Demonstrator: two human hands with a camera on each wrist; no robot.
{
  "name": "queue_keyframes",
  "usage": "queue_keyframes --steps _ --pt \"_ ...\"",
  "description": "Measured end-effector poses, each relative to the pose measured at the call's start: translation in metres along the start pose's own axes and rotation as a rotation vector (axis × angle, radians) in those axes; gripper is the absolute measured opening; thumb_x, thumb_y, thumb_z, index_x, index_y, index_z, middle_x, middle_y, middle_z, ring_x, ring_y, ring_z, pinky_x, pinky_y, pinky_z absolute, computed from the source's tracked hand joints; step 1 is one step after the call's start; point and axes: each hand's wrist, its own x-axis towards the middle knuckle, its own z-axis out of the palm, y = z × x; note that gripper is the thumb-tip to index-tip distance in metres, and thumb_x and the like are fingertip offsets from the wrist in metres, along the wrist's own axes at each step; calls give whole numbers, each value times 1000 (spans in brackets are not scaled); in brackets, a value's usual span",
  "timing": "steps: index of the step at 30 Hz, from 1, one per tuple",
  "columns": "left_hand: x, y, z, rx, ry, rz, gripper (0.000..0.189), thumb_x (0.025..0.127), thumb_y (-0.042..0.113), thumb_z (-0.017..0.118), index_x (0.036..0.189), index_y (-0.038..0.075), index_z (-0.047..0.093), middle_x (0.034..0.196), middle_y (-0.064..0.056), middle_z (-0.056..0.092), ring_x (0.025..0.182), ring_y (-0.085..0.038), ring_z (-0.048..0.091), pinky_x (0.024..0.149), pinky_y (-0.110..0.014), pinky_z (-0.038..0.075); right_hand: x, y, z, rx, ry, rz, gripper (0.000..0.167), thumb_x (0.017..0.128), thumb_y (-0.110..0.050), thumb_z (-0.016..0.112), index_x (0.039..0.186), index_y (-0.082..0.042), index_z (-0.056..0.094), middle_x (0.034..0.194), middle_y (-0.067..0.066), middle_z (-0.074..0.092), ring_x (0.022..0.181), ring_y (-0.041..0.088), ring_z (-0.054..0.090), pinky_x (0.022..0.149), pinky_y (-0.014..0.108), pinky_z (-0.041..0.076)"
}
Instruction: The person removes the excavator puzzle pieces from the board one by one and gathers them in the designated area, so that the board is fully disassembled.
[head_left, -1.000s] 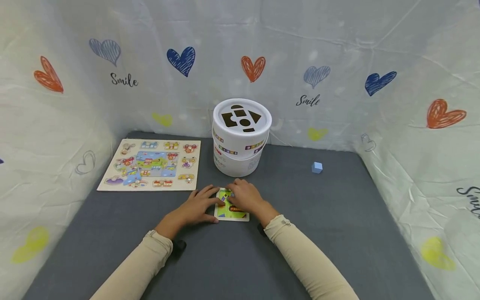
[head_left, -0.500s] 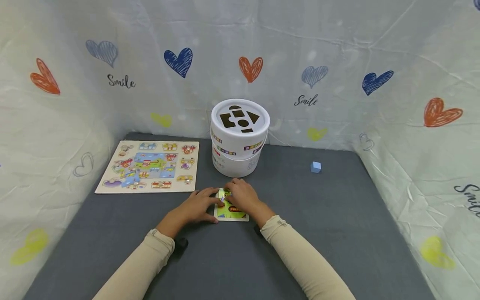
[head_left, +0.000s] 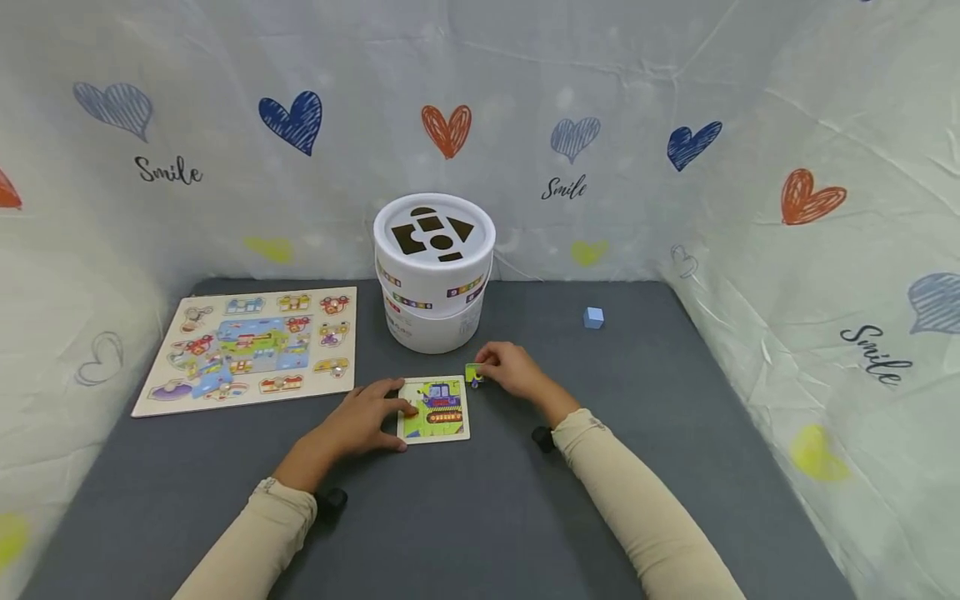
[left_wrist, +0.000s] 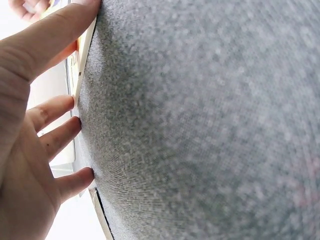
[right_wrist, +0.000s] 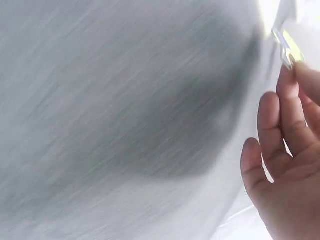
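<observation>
On the grey table [head_left: 465, 517], a big puzzle board [head_left: 322, 385] is lying left, a white bucket [head_left: 431, 325] is standing mid-back, a small framed puzzle [head_left: 435, 438] is lying nearer, a blue cube [head_left: 593, 317] is sitting right!

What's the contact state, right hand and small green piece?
Touching. The right wrist view shows the right hand pinching the small green piece by one end.

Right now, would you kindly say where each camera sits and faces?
Head: worn there, facing forward and down at the puzzle; sleeves, left hand, right hand.
Left wrist: worn there, facing the table; left hand, right fingers.
Right wrist: worn there, facing table; right hand pinching a piece.
Head and right wrist share the piece.
</observation>
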Motion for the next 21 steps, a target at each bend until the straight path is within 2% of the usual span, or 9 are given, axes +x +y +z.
queue_keyframes --steps 3,6,11,16,19,21 --pt "1 -1 1 1 -8 -8 51 75 42 82 121 24 68 151 -16 38 140 -36 33 108 -67 23 -3 16 -6 -6 -42 27 10 92 -17 67 95 -8 70 83 1 68 72 9 58 66 25 47" --pt "2 -2 3 7 -5 -6 52 75 43 81 121 24 68 151 -16 38 140 -36 33 108 -67 24 -5 23 -7 -18 -69 9 12 92 -18 67 97 -7 70 85 2 68 74 10 59 68 26 48" --pt "-2 -8 3 12 -7 -22 52 75 45 81 122 26 67 151 -15 38 141 -35 33 109 -66 24 -2 22 3 -54 -63 -3 12 91 -17 67 97 -7 70 86 3 67 76 12 59 71 29 48" --pt "-1 -8 3 26 -11 -17 52 76 46 80 122 27 67 152 -14 38 141 -33 32 109 -65 25 0 13 9 -100 -39 -1 15 91 -20 68 102 -10 70 89 1 64 78 12 56 73 30 47" --pt "1 -5 3 19 -18 -16 52 76 46 80 123 26 67 152 -14 37 142 -33 31 110 -64 24 0 -2 14 -168 -55 -83 19 93 -20 67 109 -11 69 91 2 62 81 15 56 75 34 47" --pt "2 -3 2 17 -19 -16 52 76 45 80 123 24 67 152 -15 37 142 -34 31 109 -64 25 1 -16 20 -231 -108 -164 24 94 -20 66 116 -13 68 97 3 62 88 17 56 79 36 47"
